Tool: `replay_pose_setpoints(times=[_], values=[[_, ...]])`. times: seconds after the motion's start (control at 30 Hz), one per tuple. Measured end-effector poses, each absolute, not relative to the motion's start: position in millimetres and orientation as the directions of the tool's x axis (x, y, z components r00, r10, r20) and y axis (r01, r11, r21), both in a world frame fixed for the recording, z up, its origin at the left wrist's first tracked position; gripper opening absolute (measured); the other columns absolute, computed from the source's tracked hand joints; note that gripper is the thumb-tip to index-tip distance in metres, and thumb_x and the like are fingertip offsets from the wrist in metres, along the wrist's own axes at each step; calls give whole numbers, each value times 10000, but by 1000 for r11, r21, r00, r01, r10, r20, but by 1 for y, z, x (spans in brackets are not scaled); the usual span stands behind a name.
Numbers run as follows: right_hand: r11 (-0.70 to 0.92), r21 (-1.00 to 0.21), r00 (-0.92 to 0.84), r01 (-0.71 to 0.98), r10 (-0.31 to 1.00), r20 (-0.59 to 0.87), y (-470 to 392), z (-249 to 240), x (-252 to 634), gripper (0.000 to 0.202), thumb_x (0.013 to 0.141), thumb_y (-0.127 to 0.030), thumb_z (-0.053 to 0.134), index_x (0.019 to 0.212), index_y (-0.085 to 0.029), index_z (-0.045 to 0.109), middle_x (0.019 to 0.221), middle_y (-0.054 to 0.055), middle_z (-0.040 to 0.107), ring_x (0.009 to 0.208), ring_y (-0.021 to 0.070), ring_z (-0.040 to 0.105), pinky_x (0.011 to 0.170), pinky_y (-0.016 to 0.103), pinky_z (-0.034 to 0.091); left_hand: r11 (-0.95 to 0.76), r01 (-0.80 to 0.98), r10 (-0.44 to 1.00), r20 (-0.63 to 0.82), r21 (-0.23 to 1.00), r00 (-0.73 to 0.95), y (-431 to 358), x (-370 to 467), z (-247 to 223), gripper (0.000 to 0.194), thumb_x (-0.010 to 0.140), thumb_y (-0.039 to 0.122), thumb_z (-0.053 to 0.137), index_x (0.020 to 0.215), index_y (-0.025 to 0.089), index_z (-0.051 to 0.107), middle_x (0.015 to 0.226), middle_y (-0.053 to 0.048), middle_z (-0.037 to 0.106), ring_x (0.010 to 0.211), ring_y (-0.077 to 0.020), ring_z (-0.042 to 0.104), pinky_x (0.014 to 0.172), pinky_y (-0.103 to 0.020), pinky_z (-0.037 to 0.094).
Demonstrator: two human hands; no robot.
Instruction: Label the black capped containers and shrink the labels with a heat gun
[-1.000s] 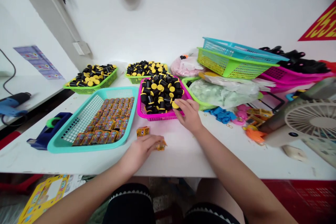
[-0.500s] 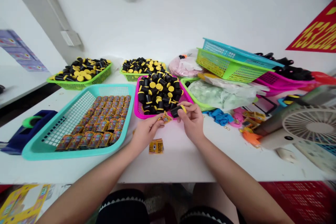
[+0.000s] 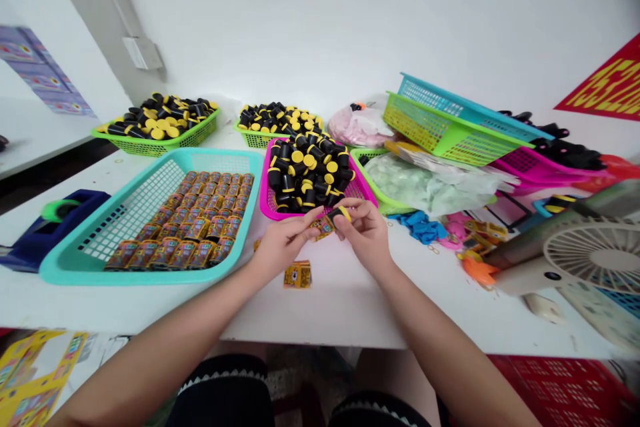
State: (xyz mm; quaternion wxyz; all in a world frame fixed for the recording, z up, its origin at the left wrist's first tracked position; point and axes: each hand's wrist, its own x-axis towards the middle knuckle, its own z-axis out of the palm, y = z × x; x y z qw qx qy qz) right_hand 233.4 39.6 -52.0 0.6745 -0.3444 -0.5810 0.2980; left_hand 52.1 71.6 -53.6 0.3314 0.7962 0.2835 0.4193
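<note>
My right hand (image 3: 367, 232) pinches a small black canister with a yellow cap (image 3: 341, 213). Between the fingers of my left hand (image 3: 286, 240) is a printed orange-brown label (image 3: 324, 225), which meets the canister; how far it wraps round cannot be seen. Below the hands, a small stack of the same labels (image 3: 298, 274) lies on the white table. Just behind them stands a pink basket (image 3: 267, 207) heaped with black, yellow-capped canisters (image 3: 310, 173). To the left, a turquoise basket (image 3: 145, 278) holds rows of labelled canisters (image 3: 200, 220).
A blue tape dispenser (image 3: 75, 230) sits at the far left. Two green baskets of canisters (image 3: 160, 140) (image 3: 260, 139) stand at the back. Stacked baskets (image 3: 455, 127), plastic bags (image 3: 425, 180), blue balloon-like pieces (image 3: 420, 225) and a fan (image 3: 595, 257) fill the right side.
The label in my left hand has come up against the canister, and my hands are closer together. The canister has tilted a little. The whole view has shifted slightly.
</note>
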Motion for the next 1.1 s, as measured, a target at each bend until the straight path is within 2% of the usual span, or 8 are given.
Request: replay_pose_setpoints(times=[0.27,0.4,0.5,0.6,0.67,0.8,0.97,1.1], values=[[674,-706,-105,219,735,670,31,-48,237,69,862,-271,613,914,-235,585,1058,78,618,964,180,630,726,325,567,-367,-148,746,385,918,543,69,56,-54,738,786,288,665,1444,163,356,1028,-81,696,893,-148,653,800,-265,525],[558,-770,-58,309,819,570,33,-47,235,254,813,-368,671,1031,-241,639,908,44,649,763,144,633,648,283,557,-575,36,731,494,817,471,73,52,-58,691,768,281,695,1401,194,432,848,-5,656,747,-112,612,712,-226,513],[376,-835,1,402,912,411,35,-49,239,322,754,-494,701,846,-189,657,676,8,630,530,107,550,466,234,471,-691,143,678,567,708,468,75,52,-63,646,767,273,699,1370,218,474,889,-9,678,807,-126,624,784,-254,519],[349,-835,67,426,908,414,32,-50,245,467,863,-615,478,842,-178,643,618,15,616,477,118,543,448,256,474,-654,93,699,553,750,454,74,55,-66,660,768,268,704,1380,226,459,1035,-42,696,923,-149,641,891,-297,506],[489,-733,34,473,821,570,29,-47,245,497,933,-582,334,985,-193,638,821,73,675,675,171,651,608,323,559,-537,-18,764,496,843,413,73,57,-65,729,751,272,725,1409,226,414,1048,-49,693,929,-151,649,882,-294,514],[688,-361,-269,629,629,730,25,-45,230,451,856,-399,616,1264,-236,513,1233,122,596,1168,250,567,979,436,500,-279,-219,887,338,935,314,71,59,-54,915,684,237,785,1458,219,298,953,-27,671,877,-142,651,814,-270,522],[669,-148,-304,729,509,805,25,-52,214,601,825,-137,570,1384,-237,373,1228,123,550,1176,243,541,961,435,515,-43,-407,866,237,913,441,67,60,-44,889,656,172,789,1384,236,284,971,-7,631,833,-114,639,790,-262,512],[677,-68,-325,733,436,839,20,-52,212,594,795,-154,593,1353,-212,400,1145,114,580,1090,246,566,902,427,528,39,-315,783,167,948,599,59,58,-42,669,741,196,710,1204,252,230,829,60,588,721,-77,609,650,-192,479]])
